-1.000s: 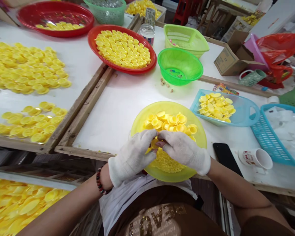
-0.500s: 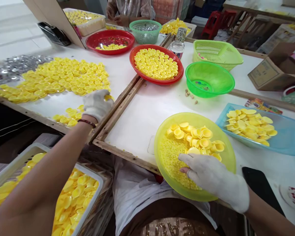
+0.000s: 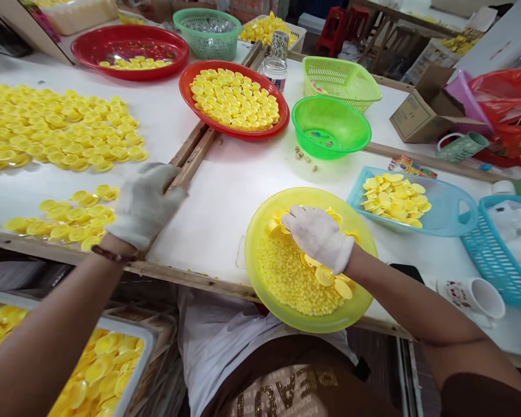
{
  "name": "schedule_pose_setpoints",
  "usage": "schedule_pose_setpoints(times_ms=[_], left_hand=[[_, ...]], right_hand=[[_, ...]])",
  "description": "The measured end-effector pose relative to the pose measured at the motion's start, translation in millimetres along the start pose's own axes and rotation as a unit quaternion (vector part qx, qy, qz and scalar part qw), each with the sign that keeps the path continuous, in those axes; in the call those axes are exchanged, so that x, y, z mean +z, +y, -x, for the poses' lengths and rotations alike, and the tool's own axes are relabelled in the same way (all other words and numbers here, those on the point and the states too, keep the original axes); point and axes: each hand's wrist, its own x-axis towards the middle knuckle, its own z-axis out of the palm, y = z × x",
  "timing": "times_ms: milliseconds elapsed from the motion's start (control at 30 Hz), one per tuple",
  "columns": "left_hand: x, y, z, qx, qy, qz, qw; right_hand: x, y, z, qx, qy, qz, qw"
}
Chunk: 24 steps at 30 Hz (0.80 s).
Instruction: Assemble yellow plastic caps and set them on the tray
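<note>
Yellow round pieces [image 3: 325,276], glossy, thin-rimmed; jumbled beneath the right hand [image 3: 319,236]

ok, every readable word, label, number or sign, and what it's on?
"EA", seemingly, full word uncertain: brown fabric top with glittery gold lettering; its smaller print unreadable.
Brown open cardboard box: print too small.
Clear cylindrical jar: label too small.
Flat multicoloured packet: too small.
White mug, green patterned mug: markings unreadable.
</note>
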Motion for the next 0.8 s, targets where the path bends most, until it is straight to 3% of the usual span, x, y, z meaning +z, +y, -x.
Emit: schedule_pose_setpoints(times_ms=[100,200,267,367,433,500,633,800], left_hand=[[18.1,37,26,0.071,-0.032,0.075,0.994],[42.7,77,50,0.134,-0.114,0.155,0.972],[50.8,90,56,0.159,-0.156,0.141,0.965],[49.6,90,57,0.183,-0.152,0.099,0.966],[45.8,86,57,0.193,-0.142,0.079,0.968],[44.1,86,58,0.195,-0.154,0.059,0.967],[48.2,98,62,0.186,-0.202,-0.008,0.962],[52.1,109,64,0.172,-0.247,-0.081,0.950]], right_hand=[[0,-1,10,-0.020,0.028,-0.072,0.997],[3,-5,31,-0.077,0.063,-0.206,0.974],[6,-10,47,-0.052,0.070,-0.261,0.961],[8,-21,65,0.023,-0.025,-0.249,0.968],[7,-29,70,0.010,-0.117,-0.210,0.971],[5,-36,70,-0.018,-0.165,-0.178,0.970],[7,-40,64,-0.033,-0.163,-0.176,0.970],[22,-28,63,-0.053,-0.114,-0.256,0.958]])
